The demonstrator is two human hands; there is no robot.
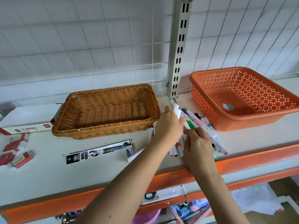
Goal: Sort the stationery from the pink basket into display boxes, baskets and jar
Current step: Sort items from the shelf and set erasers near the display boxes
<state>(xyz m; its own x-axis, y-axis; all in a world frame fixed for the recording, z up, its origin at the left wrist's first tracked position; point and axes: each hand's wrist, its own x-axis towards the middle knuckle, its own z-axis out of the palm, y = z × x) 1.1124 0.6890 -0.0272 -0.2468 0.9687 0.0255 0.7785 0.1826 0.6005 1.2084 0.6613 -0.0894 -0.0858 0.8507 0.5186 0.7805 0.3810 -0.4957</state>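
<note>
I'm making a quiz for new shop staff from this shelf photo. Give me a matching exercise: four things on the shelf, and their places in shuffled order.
Things:
1. wicker basket
2. orange plastic basket
3. pile of markers
4. red and white boxes

Places:
A. far left of the shelf
B. right of the slotted upright
C. between the two baskets, under both hands
D. left of the slotted upright, near the back

Pairs: 1-D, 2-B, 3-C, 4-A

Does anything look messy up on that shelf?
Yes. The markers lie in a loose jumble on the shelf between the wicker basket and the orange basket, both bare inside apart from a sticker.
</note>
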